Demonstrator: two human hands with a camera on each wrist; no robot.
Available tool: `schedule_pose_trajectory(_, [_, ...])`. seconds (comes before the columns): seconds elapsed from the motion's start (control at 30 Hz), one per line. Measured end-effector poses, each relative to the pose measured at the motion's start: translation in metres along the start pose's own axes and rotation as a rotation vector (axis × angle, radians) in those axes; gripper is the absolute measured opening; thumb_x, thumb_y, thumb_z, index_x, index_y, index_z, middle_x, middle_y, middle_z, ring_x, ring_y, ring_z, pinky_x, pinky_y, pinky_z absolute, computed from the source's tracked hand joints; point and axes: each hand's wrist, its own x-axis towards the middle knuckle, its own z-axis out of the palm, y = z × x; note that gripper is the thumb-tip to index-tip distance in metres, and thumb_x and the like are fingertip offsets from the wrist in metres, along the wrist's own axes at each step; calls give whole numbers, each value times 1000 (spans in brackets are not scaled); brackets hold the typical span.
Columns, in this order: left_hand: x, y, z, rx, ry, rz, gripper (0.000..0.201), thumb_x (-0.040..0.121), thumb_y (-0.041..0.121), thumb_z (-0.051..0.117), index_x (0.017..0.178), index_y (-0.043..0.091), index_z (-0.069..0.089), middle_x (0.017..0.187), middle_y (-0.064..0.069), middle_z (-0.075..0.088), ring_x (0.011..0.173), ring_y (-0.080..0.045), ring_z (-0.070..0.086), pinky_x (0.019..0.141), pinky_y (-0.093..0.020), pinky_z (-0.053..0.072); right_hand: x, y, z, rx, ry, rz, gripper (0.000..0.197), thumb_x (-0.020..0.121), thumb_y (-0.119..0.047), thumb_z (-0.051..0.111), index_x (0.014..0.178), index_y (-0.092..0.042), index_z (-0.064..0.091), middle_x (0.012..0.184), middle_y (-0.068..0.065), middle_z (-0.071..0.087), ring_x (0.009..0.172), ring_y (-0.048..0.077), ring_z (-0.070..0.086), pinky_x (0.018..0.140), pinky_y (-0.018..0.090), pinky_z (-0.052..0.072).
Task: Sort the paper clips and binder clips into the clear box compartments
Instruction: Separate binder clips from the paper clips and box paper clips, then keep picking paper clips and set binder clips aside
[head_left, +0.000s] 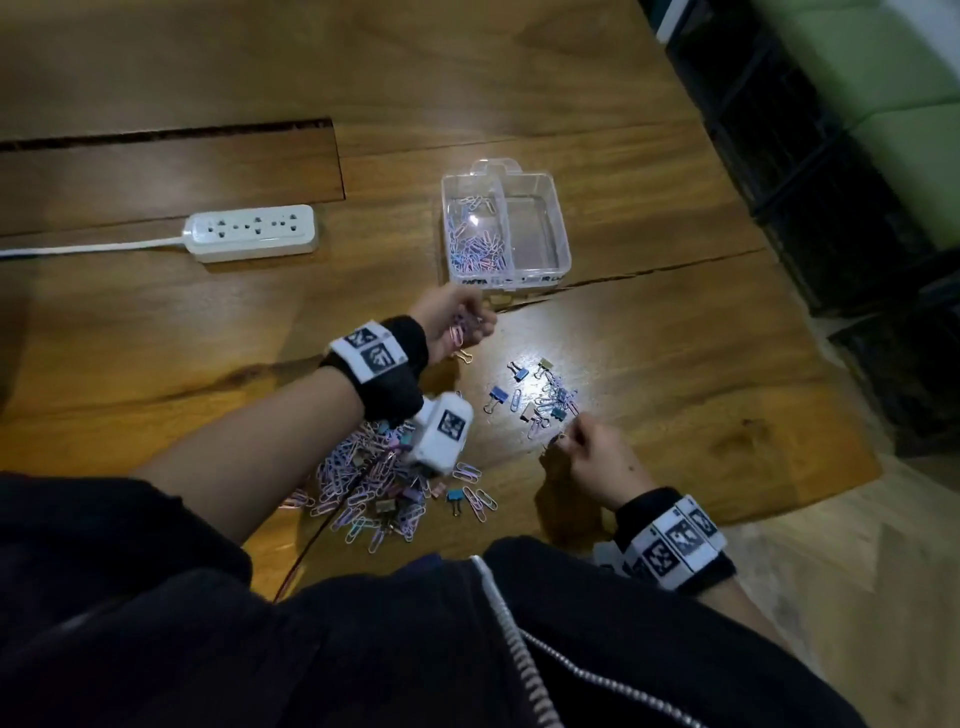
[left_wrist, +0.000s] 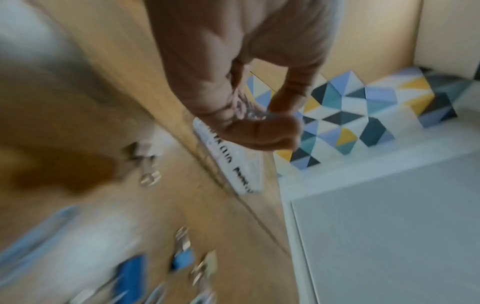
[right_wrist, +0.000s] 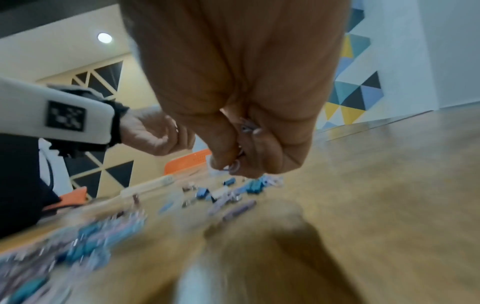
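A clear two-compartment box (head_left: 561, 244) stands on the wooden table; its left compartment holds several pastel paper clips (head_left: 475, 247), its right one looks bare. My left hand (head_left: 457, 325) hovers just in front of the box, fingers curled round a bunch of paper clips (left_wrist: 246, 107). My right hand (head_left: 576, 441) is low at the near edge of a small scatter of binder clips and paper clips (head_left: 545, 397), pinching a few paper clips (right_wrist: 237, 162). A big heap of mixed clips (head_left: 374, 483) lies under my left forearm.
A white power strip (head_left: 252, 231) with its cable lies at the left. A crack (head_left: 649, 273) runs across the tabletop in front of the box. The table's right edge (head_left: 831, 332) falls off to dark crates. A red wire (head_left: 311, 540) trails from my left wrist camera.
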Motion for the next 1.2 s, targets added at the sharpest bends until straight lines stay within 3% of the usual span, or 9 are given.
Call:
schedule_pose_trajectory(0.13, [18,40,6,-252,11,16,6,91,6,41,88,4,46,78,-11,49,58,-16,54,54,-23,53,17,-13,-21,293,19,-88,17,88,-7,51,74,-17,50,77,-2,53,79,16,52,73,27,44])
schedule_pose_trajectory(0.27, [22,64,12,-327,-30,50,53,94,39,40,132,3,32,110,-19,51,103,-27,53,86,-33,44,43,-42,-46,289,13,-205,17,90,-1,46,95,-9,61,88,-4,57,79,6,52,73,16,44])
schedule_pose_trajectory(0.43, [17,60,11,-165,6,92,70,95,48,33,147,8,10,153,-19,15,144,-29,13,116,-40,14,91,-93,-67,98,-78,-183,15,94,-12,42,91,-13,57,67,-9,44,57,3,37,52,17,28])
schedule_pose_trajectory(0.53, [17,43,-1,32,83,133,58,94,34,43,143,8,26,149,-14,29,133,-26,36,109,-38,33,117,-124,-70,44,-97,-172,15,94,-16,44,100,-8,55,70,-4,46,58,7,41,51,18,34])
schedule_pose_trajectory(0.63, [9,23,-17,382,179,131,38,91,13,50,128,5,46,116,-7,52,79,-10,49,70,-21,42,139,-149,-65,84,-47,-173,16,94,-10,41,100,-6,55,73,-2,48,60,9,47,60,24,49])
schedule_pose_trajectory(0.77, [-2,0,-32,497,228,113,31,92,4,46,123,1,48,85,2,50,88,-15,49,67,-17,39,150,-164,-56,108,-35,-200,34,96,-11,34,125,-1,49,116,18,57,91,25,56,92,40,47])
schedule_pose_trajectory(0.87, [-9,-7,-37,523,220,108,22,92,0,42,111,9,50,90,-3,50,71,-12,47,62,-17,36,146,-156,-55,185,-18,-255,36,96,-7,32,129,-4,45,134,14,48,123,24,45,105,36,37])
schedule_pose_trajectory(1.03, [-15,-17,-33,596,136,146,17,89,-5,47,89,12,52,78,3,49,67,-11,47,59,-17,39,115,-110,-64,490,107,-199,28,92,2,35,113,-2,54,108,5,55,90,12,52,76,23,47])
schedule_pose_trajectory(1.2, [-9,-39,-22,938,66,224,18,84,-4,54,95,9,60,90,-2,60,78,-14,50,64,-16,42,67,-37,-51,400,240,-25,14,86,-2,51,94,-13,56,88,-4,55,87,15,52,71,20,47])
